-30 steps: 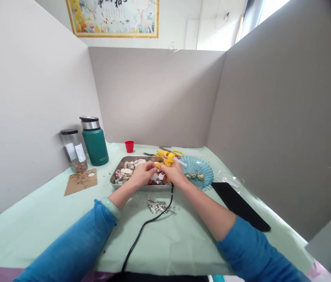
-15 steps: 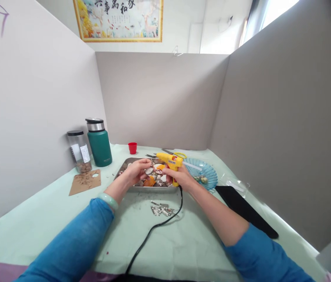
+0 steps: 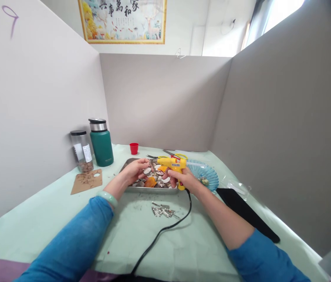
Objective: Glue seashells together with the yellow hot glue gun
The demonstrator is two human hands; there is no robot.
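My right hand (image 3: 186, 178) is wrapped round the handle of a yellow hot glue gun (image 3: 171, 163), its nozzle pointing left. A clear glue stick juts out of its back and a black cord (image 3: 165, 232) runs down from the grip. Pinched in my left hand (image 3: 135, 170) is a small, whitish, shell-like disc (image 3: 147, 171), close to the nozzle. Both hands are above a metal tray (image 3: 153, 190) of mixed shells and orange pieces. In front of the tray lies a pile of small silver hair clips (image 3: 163, 211).
Behind the tray are a red cup (image 3: 134, 149) and yellow-handled scissors (image 3: 171, 153). A blue scalloped plate (image 3: 212, 176) and a black board (image 3: 246, 213) lie at right. A green bottle (image 3: 101, 149), a jar (image 3: 82, 152) and a brown card (image 3: 87, 181) are at left.
The glue gun has shifted slightly right with my right hand, its nozzle a little farther from the disc. My left hand still holds the disc. The whole view has shifted slightly.
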